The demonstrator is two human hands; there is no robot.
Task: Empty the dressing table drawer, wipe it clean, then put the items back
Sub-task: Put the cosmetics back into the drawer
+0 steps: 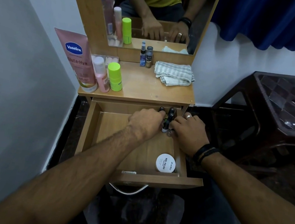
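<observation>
Both hands work at the back right corner of the open drawer (89, 141), at about 1 o'clock from its middle, gathering a cluster of nail polish bottles (167, 119). The left hand (146, 121) has its fingers curled around the bottles from the left; the right hand (187, 130), a ring on one finger, closes on them from the right. Whether each hand has a firm hold cannot be told, as the fingertips are hidden.

To do this well, press the bottles together between both hands and lift them upright, so none tips or rolls, then set them on the counter (146, 87) at 12 o'clock, near the folded striped cloth (173, 73).

The bottles are small, with dark round caps and narrow glass bodies, standing close together. A white round jar (165, 163) marked as nail polish remover wipes sits at the drawer's front right, about 5 o'clock.
</observation>
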